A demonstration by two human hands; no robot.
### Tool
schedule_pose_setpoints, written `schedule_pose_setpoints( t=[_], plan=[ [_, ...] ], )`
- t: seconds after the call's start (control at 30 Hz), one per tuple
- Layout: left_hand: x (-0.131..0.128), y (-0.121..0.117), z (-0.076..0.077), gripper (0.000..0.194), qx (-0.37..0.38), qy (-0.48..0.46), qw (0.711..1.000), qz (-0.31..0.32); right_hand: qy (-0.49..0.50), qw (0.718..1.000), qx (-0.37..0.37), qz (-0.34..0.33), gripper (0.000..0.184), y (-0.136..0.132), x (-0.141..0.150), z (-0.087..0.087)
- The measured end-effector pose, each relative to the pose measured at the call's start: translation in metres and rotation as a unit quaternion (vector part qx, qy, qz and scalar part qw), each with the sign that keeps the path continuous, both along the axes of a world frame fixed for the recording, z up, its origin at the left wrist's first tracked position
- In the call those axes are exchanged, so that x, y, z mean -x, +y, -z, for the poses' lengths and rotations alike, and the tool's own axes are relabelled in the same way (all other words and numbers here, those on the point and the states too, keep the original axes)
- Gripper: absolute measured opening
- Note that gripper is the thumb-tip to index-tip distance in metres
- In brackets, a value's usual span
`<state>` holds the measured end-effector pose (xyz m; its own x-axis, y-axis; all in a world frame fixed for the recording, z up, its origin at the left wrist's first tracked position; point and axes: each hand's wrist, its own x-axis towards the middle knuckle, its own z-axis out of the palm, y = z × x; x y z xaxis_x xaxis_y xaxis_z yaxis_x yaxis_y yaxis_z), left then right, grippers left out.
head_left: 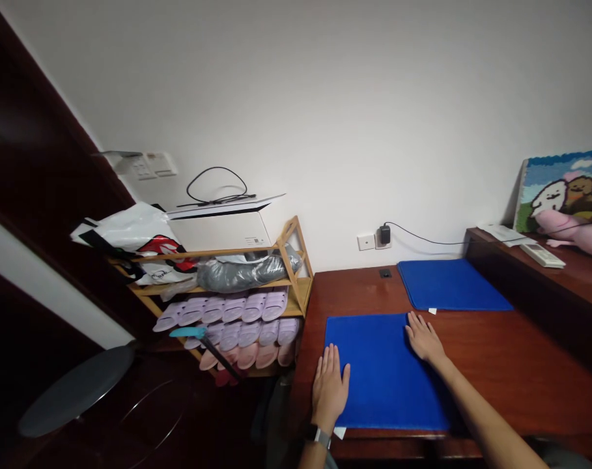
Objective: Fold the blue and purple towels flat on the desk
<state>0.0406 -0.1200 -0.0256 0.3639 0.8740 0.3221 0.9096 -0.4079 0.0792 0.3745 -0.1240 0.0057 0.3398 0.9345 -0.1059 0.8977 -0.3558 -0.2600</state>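
A blue mat [378, 378] lies flat on the dark wooden desk [510, 365] right in front of me. My left hand [329, 389] rests flat on the mat's left edge, fingers stretched out, a watch on the wrist. My right hand [424, 337] lies flat with spread fingers at the mat's far right corner. A second blue mat [452, 284] lies farther back on the desk, apart from both hands. Neither hand holds anything.
A wooden shoe rack [296, 273] with several pale slippers [237, 312], a white box [222, 228] and bags stands left of the desk. A round stool [75, 391] sits lower left. A charger [384, 234] is plugged in at the wall. A raised shelf [569, 273] holds a remote [542, 255] and a plush toy [576, 234].
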Motion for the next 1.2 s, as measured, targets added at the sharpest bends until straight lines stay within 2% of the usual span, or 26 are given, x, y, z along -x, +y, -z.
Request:
schedule_pose_setpoints(
  t=[0.13, 0.23, 0.3, 0.43, 0.53, 0.6, 0.63, 0.7, 0.9, 0.97, 1.07, 1.2],
  plan=[
    [0.008, -0.002, 0.0, 0.062, 0.0, 0.004, 1.0, 0.005, -0.026, 0.999, -0.028, -0.006, 0.069, 0.012, -0.001, 0.013],
    [-0.005, 0.004, -0.013, 0.061, -0.001, 0.003, 1.0, 0.014, -0.026, 0.998, -0.047, -0.02, 0.069, 0.011, -0.002, 0.022],
    [-0.032, 0.011, -0.027, 0.061, 0.009, -0.002, 0.999, 0.047, -0.022, 0.999, -0.043, -0.02, 0.069, 0.011, -0.002, 0.022],
    [-0.118, 0.024, -0.047, 0.062, 0.065, -0.013, 0.983, 0.17, -0.028, 0.999, -0.039, -0.019, 0.069, 0.011, -0.003, 0.017],
    [-0.172, 0.031, -0.044, 0.067, 0.126, -0.002, 0.969, 0.215, -0.042, 0.998, -0.043, -0.035, 0.068, 0.009, -0.004, 0.017],
    [-0.188, 0.038, -0.038, 0.071, 0.145, -0.001, 0.964, 0.223, -0.047, 0.997, -0.044, -0.045, 0.068, 0.009, -0.005, 0.019],
    [-0.187, 0.043, -0.035, 0.071, 0.145, -0.003, 0.964, 0.222, -0.047, 0.997, -0.044, -0.045, 0.068, 0.009, -0.005, 0.02],
    [-0.169, 0.055, -0.032, 0.071, 0.138, -0.002, 0.969, 0.202, -0.045, 0.997, -0.045, -0.034, 0.069, 0.01, -0.005, 0.023],
    [-0.049, 0.102, -0.035, 0.065, 0.108, 0.033, 0.993, 0.037, -0.047, 0.997, -0.054, -0.018, 0.071, 0.011, -0.005, 0.03],
    [-0.024, 0.111, -0.034, 0.063, 0.093, 0.037, 0.995, 0.013, -0.05, 0.998, -0.044, -0.015, 0.071, 0.012, -0.005, 0.03],
    [-0.013, 0.115, -0.028, 0.062, 0.073, 0.033, 0.997, 0.009, -0.066, 0.998, -0.018, -0.016, 0.071, 0.016, -0.006, 0.025],
    [-0.021, 0.112, -0.026, 0.063, 0.069, 0.027, 0.997, 0.002, -0.082, 0.996, 0.007, -0.015, 0.069, 0.023, -0.003, 0.015]
  ],
)
